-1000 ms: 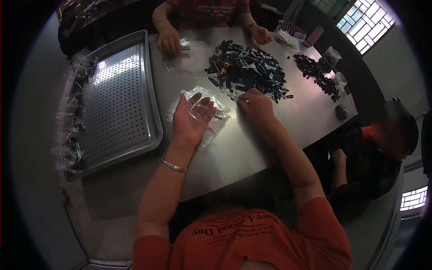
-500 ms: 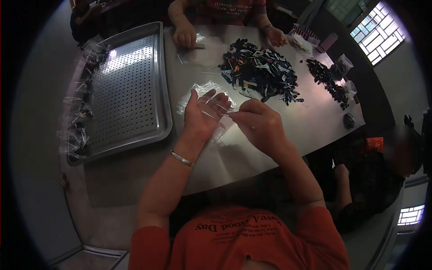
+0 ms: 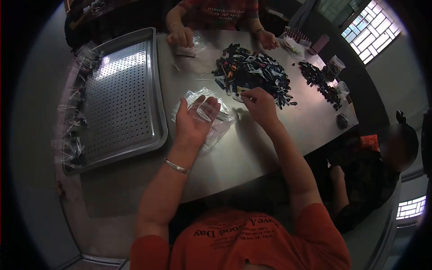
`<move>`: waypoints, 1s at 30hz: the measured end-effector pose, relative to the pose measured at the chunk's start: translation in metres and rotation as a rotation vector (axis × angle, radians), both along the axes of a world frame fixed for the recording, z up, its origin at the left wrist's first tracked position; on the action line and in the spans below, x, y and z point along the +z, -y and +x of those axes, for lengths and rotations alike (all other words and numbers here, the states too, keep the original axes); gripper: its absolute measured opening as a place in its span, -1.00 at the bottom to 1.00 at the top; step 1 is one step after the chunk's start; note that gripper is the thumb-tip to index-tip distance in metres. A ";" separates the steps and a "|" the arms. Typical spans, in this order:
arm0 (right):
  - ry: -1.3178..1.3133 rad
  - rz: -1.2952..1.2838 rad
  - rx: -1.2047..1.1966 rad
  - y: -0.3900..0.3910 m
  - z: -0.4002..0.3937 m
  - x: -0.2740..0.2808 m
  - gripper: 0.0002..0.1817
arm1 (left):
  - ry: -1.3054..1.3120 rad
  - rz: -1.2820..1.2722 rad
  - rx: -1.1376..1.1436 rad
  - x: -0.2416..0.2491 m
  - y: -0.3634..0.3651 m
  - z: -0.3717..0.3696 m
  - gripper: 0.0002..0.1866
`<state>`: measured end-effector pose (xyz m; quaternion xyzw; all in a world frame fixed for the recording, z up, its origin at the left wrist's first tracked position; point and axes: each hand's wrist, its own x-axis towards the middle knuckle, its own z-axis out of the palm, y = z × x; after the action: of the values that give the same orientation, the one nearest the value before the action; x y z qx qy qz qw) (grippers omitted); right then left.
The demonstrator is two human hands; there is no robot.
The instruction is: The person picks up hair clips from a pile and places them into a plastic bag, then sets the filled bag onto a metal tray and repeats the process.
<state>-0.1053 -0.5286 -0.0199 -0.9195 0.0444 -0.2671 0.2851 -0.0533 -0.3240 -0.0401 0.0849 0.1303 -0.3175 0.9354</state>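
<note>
My left hand (image 3: 194,118) is palm up above a stack of clear plastic bags (image 3: 215,136), thumb apart and fingers slightly curled. Across its fingers it holds a thin white looped piece (image 3: 203,113), with clear plastic around it. My right hand (image 3: 262,107) is at the near edge of a heap of small dark, white and orange pieces (image 3: 252,72), their kind too small to tell. Its thumb and forefinger are pinched together beside a pale piece (image 3: 241,89). Whatever lies between those fingertips is hidden.
A large perforated metal tray (image 3: 158,90) stands on the left, with filled clear bags (image 3: 74,121) along its far side. Another person's hands (image 3: 181,37) are across the metal table (image 3: 225,175). Small dark pieces (image 3: 320,83) lie at the right. A second person (image 3: 369,180) sits there.
My right hand has left my left palm and moved up to the heap. The white looped piece now shows on my left fingers. The other person's hand across the table has shifted slightly.
</note>
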 end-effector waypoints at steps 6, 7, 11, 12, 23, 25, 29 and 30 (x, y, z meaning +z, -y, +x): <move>-0.223 -0.273 -0.117 -0.015 0.038 -0.004 -0.73 | 0.025 -0.039 0.023 -0.002 -0.002 0.002 -0.39; -0.328 -0.381 -0.193 -0.020 0.044 -0.003 -0.71 | 0.026 -0.039 0.027 -0.003 -0.002 0.003 -0.39; -0.440 -0.412 -0.286 -0.021 0.053 -0.005 -0.70 | 0.027 -0.046 0.030 -0.004 -0.003 0.005 -0.40; -0.441 -0.413 -0.285 -0.020 0.052 -0.005 -0.70 | 0.018 -0.043 0.032 -0.003 -0.003 0.005 -0.40; -0.227 0.389 0.121 -0.030 -0.022 0.032 -0.90 | 0.003 -0.022 0.074 0.000 -0.001 0.001 -0.39; -0.151 0.281 0.223 -0.044 -0.038 0.047 -0.92 | 0.007 -0.011 0.070 0.000 0.000 0.000 -0.38; 0.014 -0.054 0.425 -0.070 -0.050 0.064 -0.86 | 0.018 0.035 0.064 0.002 0.002 -0.002 -0.36; 0.049 -0.118 0.423 -0.074 -0.048 0.059 -0.87 | 0.031 0.023 0.043 0.000 0.001 -0.002 -0.37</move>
<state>-0.1530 -0.4549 0.0395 -0.9166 -0.1724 -0.2258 0.2814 -0.0551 -0.3255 -0.0397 0.0976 0.1212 -0.2947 0.9428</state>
